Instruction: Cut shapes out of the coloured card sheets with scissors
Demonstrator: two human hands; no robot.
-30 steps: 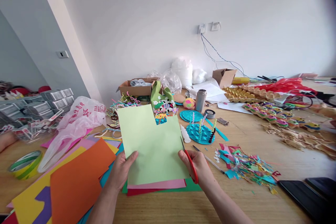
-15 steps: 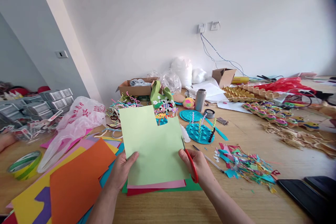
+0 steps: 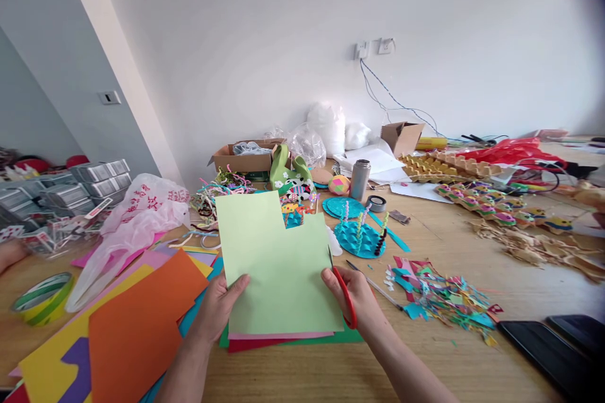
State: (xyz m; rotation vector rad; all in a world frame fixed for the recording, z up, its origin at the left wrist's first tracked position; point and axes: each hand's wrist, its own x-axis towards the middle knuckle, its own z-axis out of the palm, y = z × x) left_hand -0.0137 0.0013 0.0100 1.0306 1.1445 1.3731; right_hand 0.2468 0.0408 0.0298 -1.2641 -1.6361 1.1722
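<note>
A light green sheet of paper (image 3: 278, 283), with a rectangular notch cut from its top edge, is held up between both hands. My left hand (image 3: 220, 302) grips its left edge, thumb on the front and fingers hidden behind. My right hand (image 3: 352, 299) pinches the right edge and also has red-handled scissors (image 3: 348, 308) in it, the blades pointing up along the paper's edge. Behind and below lie pink, red and green sheets (image 3: 326, 336). An orange sheet (image 3: 142, 321) tops a spread of coloured paper left of my left hand.
Coloured paper scraps (image 3: 444, 296) and a pen (image 3: 373, 283) lie to the right, near dark phones (image 3: 539, 352). Beyond stand a blue egg-carton craft (image 3: 359, 239) and a metal bottle (image 3: 360, 179). Tape (image 3: 45, 299) and a plastic bag (image 3: 137, 214) are left; another person's hand (image 3: 12, 252) shows there.
The green sheet has tilted very slightly and its top edge sits a touch further right. Both hands keep their grip in nearly the same place.
</note>
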